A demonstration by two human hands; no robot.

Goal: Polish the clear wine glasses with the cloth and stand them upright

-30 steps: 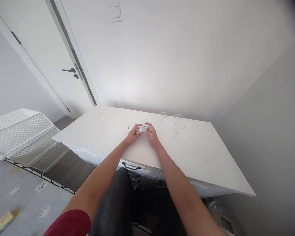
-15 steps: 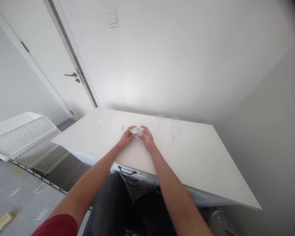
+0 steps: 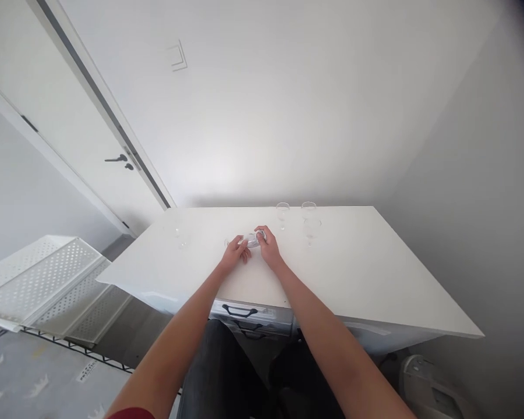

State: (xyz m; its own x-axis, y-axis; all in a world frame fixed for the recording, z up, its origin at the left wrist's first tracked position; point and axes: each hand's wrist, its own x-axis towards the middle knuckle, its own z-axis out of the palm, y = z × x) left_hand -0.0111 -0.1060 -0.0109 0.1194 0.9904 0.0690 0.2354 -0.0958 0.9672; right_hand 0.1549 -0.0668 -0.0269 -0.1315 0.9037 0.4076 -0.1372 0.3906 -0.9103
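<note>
A clear drinking glass lies sideways between my two hands, just above or on the white tabletop. My left hand is closed around its left part, with the lower fingers curled loosely beneath. At the other end, my right hand grips the glass with the thumb in front and fingers behind. A small clear rounded edge shows left of my left hand; I cannot tell whether it belongs to the same glass. Three stemmed glasses, the left one, the back one and the front one, stand right of my hands.
Another faint clear glass is at the left of the white table. Drawers with black handles are below the front edge. A white perforated rack stands at left, near a door. A grey appliance sits at lower right.
The view has tilted and shifted. My left hand has turned, its lower fingers now hanging under the glass, and the glass is angled slightly up to the right. The standing glasses stay in place.
</note>
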